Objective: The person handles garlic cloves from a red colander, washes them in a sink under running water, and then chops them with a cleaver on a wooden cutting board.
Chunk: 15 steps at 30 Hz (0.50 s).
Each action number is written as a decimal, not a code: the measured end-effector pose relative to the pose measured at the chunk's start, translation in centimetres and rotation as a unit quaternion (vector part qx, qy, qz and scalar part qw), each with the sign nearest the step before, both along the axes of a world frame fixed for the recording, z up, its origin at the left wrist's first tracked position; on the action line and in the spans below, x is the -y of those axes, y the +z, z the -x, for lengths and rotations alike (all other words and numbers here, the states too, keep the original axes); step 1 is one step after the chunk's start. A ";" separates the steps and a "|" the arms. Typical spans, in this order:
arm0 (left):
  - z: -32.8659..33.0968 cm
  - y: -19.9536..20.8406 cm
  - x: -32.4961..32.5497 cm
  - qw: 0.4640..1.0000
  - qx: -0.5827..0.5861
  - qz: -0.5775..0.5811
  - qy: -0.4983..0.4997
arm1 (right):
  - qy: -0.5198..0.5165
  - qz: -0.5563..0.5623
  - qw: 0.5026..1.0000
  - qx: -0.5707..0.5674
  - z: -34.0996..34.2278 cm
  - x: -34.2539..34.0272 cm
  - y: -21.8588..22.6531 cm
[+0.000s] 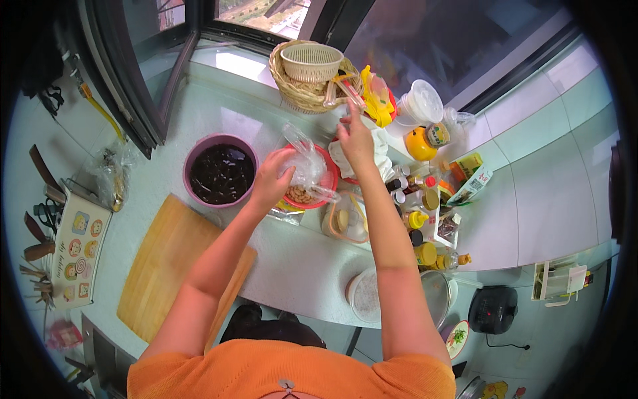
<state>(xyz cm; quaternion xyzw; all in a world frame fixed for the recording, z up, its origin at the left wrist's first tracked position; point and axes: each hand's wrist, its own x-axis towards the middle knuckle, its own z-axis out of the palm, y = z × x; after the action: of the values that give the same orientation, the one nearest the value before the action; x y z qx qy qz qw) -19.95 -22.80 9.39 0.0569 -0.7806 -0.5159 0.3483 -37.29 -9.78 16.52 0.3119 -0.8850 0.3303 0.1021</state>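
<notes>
My left hand (271,179) is at the near left rim of a red bowl (330,174), its thumb and fingers closed on a clear plastic bag (307,165). The bag lies crumpled over the bowl and partly covers the light brown nuts or beans (300,194) inside. Farther right, my right hand (357,138) reaches to a wicker basket (299,96) by the window. Its index finger is stretched out close to slim clear-and-red items (349,92) at the basket's edge, and the other fingers are partly bent. Whether the fingertip touches them is hard to see.
A purple basin (188,174) of dark soaking food stands left of the bowl, behind a wooden cutting board (159,266). Bottles and jars (415,219) crowd the right side, near a lidded container (345,219). A cream plastic strainer (311,63) sits in the basket.
</notes>
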 end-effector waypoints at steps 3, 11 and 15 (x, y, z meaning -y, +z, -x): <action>-0.1 -0.4 0.6 0.993 -0.015 -0.114 -0.019 | -0.020 -0.062 0.998 -0.014 1.9 2.8 -0.9; -1.5 -1.0 2.7 0.994 0.009 -0.110 0.017 | -0.070 -0.028 0.996 -0.052 4.7 4.9 -1.1; -1.6 -1.5 4.0 0.994 0.013 -0.109 0.023 | -0.056 0.077 0.985 -0.142 5.1 3.5 -0.3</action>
<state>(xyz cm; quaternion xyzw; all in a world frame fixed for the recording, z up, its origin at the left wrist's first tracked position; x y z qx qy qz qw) -18.34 -26.82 7.87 0.1187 -0.7224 -0.5892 0.3418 -42.37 -13.26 16.17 0.2964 -0.8496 0.3437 0.2689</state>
